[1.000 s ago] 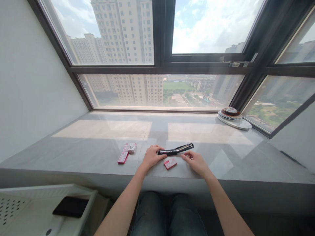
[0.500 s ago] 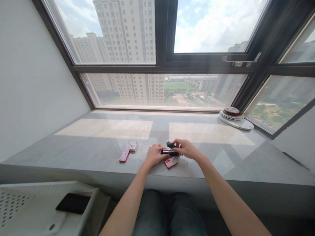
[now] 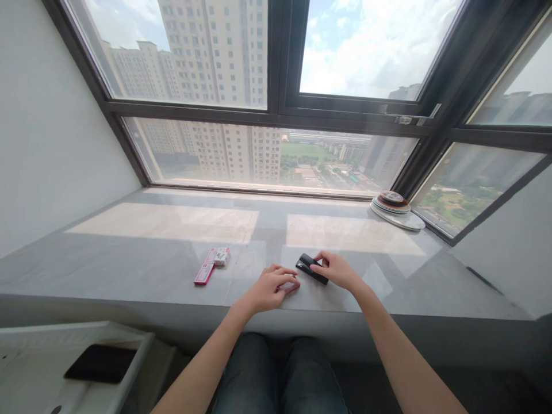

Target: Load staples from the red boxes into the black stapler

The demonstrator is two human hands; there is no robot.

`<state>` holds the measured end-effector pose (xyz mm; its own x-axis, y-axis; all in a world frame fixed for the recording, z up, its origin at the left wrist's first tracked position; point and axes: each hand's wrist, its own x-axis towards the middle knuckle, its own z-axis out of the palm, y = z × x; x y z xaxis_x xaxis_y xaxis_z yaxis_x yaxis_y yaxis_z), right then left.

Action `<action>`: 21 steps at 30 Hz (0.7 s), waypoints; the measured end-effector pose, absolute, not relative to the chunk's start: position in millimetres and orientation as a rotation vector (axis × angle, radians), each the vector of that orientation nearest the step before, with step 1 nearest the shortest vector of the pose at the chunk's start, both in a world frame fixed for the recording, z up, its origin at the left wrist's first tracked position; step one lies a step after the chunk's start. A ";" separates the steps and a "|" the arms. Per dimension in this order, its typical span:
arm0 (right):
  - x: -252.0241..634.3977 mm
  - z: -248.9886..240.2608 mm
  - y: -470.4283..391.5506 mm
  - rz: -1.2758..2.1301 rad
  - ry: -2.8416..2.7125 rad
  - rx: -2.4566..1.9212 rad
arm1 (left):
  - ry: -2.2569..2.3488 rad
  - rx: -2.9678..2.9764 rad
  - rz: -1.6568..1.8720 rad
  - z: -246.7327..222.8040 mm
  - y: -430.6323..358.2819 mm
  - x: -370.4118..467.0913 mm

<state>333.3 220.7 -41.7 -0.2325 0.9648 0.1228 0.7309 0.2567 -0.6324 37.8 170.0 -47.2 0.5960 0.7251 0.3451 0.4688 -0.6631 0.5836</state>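
Black stapler, folded closed, held at slant on windowsill between thumb and fingers of right hand. Pink box partly covered by curled left hand, just left of stapler; whether grasped or merely touched cannot be told. Red-and-white boxes grouped farther left. Discs stacked near window corner.

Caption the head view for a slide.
Right hand gripping a black stapler, left hand over a small pink box, on a windowsill.

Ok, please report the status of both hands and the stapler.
Right hand holding black stapler, top looks closed. Left hand over small pink box, grip unclear. Other boxes off to the left, nothing seen blocking stapler.
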 end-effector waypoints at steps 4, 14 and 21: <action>344.0 -55.2 198.3 0.863 -1.819 -1.579 | 1.042 2.431 0.658 -43.4 172.7 20.4; 281.4 -96.9 161.5 1.195 -1.305 -1.326 | 1.368 2.278 0.761 -64.4 178.5 10.5; 256.5 -92.1 162.2 1.062 -1.402 -1.414 | 1.265 2.249 0.769 -64.1 180.6 43.6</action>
<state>256.5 162.2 -92.1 0.0080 1.0000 -0.0004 0.2716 -0.0025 -0.9624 43.6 180.6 -64.1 0.4255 0.8699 0.2495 0.6219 -0.4814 0.6177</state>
